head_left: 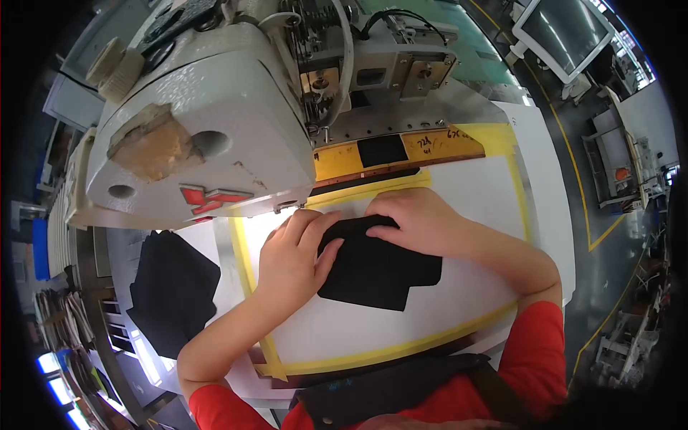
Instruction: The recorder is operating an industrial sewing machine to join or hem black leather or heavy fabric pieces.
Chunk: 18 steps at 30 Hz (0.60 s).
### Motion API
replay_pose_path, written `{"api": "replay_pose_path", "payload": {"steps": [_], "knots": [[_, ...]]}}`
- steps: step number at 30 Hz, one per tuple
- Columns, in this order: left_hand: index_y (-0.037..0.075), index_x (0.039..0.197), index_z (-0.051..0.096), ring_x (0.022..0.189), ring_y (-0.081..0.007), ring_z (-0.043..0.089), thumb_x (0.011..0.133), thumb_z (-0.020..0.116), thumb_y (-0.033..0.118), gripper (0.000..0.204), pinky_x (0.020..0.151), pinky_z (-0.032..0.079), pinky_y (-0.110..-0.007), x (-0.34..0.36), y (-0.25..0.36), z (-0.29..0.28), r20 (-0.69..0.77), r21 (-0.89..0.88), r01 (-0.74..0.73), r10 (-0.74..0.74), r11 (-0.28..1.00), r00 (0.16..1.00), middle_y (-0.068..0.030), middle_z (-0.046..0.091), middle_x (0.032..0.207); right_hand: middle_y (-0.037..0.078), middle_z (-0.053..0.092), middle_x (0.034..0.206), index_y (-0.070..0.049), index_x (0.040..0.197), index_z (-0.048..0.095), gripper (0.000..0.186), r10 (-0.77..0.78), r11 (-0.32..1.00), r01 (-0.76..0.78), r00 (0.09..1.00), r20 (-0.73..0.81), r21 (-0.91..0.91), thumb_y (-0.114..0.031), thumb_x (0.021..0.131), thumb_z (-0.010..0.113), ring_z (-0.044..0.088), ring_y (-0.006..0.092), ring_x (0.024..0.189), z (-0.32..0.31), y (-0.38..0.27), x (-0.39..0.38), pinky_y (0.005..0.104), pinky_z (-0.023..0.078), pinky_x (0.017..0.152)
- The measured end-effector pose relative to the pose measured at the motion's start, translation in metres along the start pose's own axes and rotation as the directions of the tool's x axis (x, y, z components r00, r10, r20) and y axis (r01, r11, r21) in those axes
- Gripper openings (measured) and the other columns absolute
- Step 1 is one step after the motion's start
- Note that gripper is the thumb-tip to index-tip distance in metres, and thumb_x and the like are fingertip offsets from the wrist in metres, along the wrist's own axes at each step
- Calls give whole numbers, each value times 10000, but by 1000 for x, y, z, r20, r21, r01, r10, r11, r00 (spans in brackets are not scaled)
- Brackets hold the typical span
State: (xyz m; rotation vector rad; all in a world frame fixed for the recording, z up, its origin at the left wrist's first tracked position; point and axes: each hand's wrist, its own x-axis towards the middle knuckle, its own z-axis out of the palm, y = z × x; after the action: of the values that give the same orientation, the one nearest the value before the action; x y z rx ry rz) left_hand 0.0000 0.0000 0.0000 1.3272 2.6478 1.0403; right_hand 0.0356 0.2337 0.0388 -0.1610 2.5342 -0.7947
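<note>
A black fabric piece [380, 272] lies on the white work surface [459, 201] framed with yellow tape, just in front of a large grey sewing machine [215, 136]. My left hand [292, 258] rests flat on the fabric's left edge, fingers spread over it. My right hand [416, 221] presses down on the fabric's upper edge, fingers curled toward the machine. A yellow template clamp [430, 147] with a small black patch in it sits under the needle area, beyond my hands.
A stack of black fabric pieces [172, 290] lies to the left of the taped area. Shelves with bundles [64, 322] run along the far left. A monitor [562, 32] and other workstations [623, 165] stand across the floor at right.
</note>
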Motion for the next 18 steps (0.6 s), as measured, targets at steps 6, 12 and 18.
{"api": "replay_pose_path", "payload": {"steps": [6, 12, 18], "knots": [[58, 1307, 533, 1190, -319, 527, 751, 770, 191, 618, 929, 442, -418, 5, -5, -12, 34, 277, 20, -30, 961, 999, -105, 504, 1356, 101, 547, 1267, -51, 951, 596, 271, -494, 843, 243, 703, -512, -479, -167, 765, 755, 539, 301, 1178, 32, 20, -1, 460, 436, 970], [61, 1332, 519, 1216, -307, 507, 769, 752, 268, 643, 940, 425, -423, 4, -4, -12, 52, 393, -53, 35, 918, 998, -107, 490, 1367, 190, 497, 1304, 15, 1185, 565, 431, -457, 840, 179, 740, -493, -512, -252, 861, 664, 484, 337, 1221, 42, 26, -4, 474, 362, 1053], [65, 1350, 500, 1229, -301, 499, 789, 738, 307, 656, 930, 427, -416, 7, -1, -14, 105, 424, -68, 25, 903, 994, -107, 467, 1372, 162, 458, 1356, 8, 1240, 532, 500, -426, 852, 142, 746, -512, -503, -259, 844, 679, 456, 313, 1263, 47, 28, -6, 485, 345, 1057]]}}
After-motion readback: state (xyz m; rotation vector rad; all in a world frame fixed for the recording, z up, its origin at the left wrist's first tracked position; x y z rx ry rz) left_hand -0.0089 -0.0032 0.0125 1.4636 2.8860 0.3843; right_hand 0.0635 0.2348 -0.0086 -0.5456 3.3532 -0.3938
